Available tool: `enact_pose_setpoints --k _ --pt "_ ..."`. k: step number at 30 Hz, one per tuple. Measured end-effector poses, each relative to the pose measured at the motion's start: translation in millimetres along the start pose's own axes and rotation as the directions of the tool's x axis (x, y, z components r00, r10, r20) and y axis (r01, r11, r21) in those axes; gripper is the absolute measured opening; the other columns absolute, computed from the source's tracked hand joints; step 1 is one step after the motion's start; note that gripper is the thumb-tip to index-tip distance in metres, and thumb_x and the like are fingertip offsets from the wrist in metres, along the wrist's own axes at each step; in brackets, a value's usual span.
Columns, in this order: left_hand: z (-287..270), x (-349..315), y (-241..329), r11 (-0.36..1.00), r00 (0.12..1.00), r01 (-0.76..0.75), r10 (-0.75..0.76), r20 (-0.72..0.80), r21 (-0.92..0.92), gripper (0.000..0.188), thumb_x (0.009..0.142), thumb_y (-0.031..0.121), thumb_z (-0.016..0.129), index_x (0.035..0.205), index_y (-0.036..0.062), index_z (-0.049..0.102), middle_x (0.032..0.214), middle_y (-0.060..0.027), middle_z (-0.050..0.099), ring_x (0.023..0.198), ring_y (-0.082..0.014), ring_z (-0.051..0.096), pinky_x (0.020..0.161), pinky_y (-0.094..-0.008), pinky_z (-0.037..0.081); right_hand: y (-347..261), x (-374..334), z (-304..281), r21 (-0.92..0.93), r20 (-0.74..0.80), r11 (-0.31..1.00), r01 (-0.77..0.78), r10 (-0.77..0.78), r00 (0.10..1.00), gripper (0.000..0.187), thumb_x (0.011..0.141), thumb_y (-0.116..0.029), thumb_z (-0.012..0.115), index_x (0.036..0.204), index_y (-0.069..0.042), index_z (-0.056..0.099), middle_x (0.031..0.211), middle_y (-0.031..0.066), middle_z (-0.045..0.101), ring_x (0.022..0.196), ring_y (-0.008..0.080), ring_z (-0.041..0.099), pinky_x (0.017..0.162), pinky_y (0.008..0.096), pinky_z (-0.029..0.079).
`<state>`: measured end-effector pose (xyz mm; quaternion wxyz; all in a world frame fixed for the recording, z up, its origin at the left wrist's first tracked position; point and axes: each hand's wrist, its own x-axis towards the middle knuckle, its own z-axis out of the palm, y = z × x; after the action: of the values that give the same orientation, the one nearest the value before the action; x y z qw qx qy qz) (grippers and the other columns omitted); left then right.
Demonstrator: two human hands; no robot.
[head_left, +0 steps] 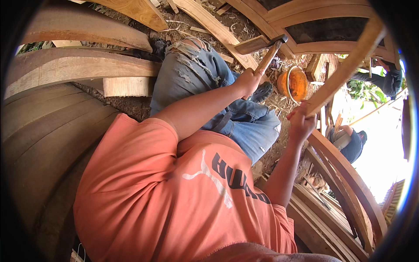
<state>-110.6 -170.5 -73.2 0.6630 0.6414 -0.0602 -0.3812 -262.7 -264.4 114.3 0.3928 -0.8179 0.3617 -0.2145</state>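
Note:
My left hand [248, 83] is closed around the short wooden handle of an adze [269, 56]. Its dark metal head is raised beyond my knees, with the broad blade toward the left. My right hand [301, 124] grips the lower end of a long, pale wooden strip [345, 70], which slants up to the far right. An orange bucket [297, 84] with a pale rim stands on the ground between and beyond my hands. My legs, in torn blue jeans [192, 72], are bent in front of me.
Curved timber pieces [78, 67] and wide boards [48, 131] lie at my left. Wooden frames with dark panels [327, 29] stand far right. Curved beams [349, 179] and stacked planks [318, 218] fill the near right. Shavings cover the ground. A person [352, 144] crouches at the right.

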Motion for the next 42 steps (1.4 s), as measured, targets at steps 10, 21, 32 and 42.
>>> enact_pose_setpoints --k 10,21,32,42 --pt "2 -8 -3 0.995 1.0 -0.008 0.008 0.001 0.099 0.065 0.113 0.054 0.047 0.116 -0.009 0.061 0.09 -0.0226 0.071 0.083 -0.0361 0.071 0.075 -0.0471 0.055 11 -10 12 0.023 -0.002 0.997 -0.08 0.08 0.997 0.035 0.108 -0.034 0.068 0.103 0.0 0.068 0.066 0.0026 0.061 0.05 0.0101 0.059 0.046 0.0272 0.047" --pt "4 -7 -2 0.999 1.0 -0.009 0.008 0.01 0.051 0.055 0.113 0.054 0.049 0.107 -0.0001 0.055 0.07 -0.0083 0.057 0.052 -0.0201 0.055 0.047 -0.038 0.044 49 -15 19 -0.236 0.117 0.928 -0.289 0.323 0.939 0.034 0.107 -0.033 0.069 0.101 0.0 0.067 0.065 0.0043 0.06 0.047 0.0132 0.059 0.042 0.0298 0.046" --pt "2 -21 17 0.998 0.998 0.045 -0.047 0.043 0.047 0.061 0.112 0.056 0.049 0.111 -0.0037 0.058 0.086 -0.0186 0.067 0.075 -0.0304 0.068 0.068 -0.0432 0.052 65 -23 26 -0.11 0.149 0.933 -0.343 0.357 0.922 0.029 0.106 -0.026 0.07 0.101 0.003 0.065 0.065 0.0061 0.062 0.05 0.0141 0.061 0.046 0.0312 0.048" --pt "3 -4 -7 0.999 0.999 -0.019 0.02 -0.035 0.035 0.054 0.113 0.055 0.05 0.101 0.0023 0.054 0.063 -0.0028 0.052 0.045 -0.0149 0.052 0.041 -0.0348 0.042 6 -4 -5 0.318 -0.048 0.941 0.112 -0.102 0.994 0.032 0.108 -0.026 0.065 0.116 0.005 0.068 0.071 0.0038 0.063 0.056 0.0115 0.061 0.053 0.0267 0.049"
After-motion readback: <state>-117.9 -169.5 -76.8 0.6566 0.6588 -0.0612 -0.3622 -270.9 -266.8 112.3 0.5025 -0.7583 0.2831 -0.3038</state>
